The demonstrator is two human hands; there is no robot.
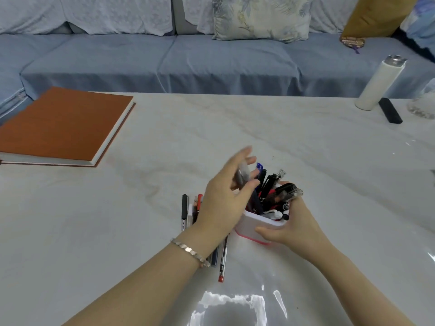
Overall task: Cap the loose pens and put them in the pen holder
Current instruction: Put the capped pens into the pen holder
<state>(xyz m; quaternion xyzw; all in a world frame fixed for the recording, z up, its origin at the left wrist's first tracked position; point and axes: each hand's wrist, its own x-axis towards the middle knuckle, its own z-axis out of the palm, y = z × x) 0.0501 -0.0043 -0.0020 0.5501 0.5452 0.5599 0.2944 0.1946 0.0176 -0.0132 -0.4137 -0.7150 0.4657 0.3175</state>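
The white square pen holder with a red base rim (249,225), crowded with pens, stands on the pale marble table (306,149). The right hand (299,229) wraps its right side, thumb laid on the front wall and fingers curled behind. Above it, the left hand (223,201) reaches in with fingers spread, pinching a blurred grey pen (243,174). Several loose pens (184,208) lie just left, partly under that wrist.

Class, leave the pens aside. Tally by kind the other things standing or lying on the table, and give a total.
Orange book: 1
White bottle: 1
Black bar-shaped object: 1
White pen holder: 1
Clear object, cut off at the right edge: 1
Total: 5
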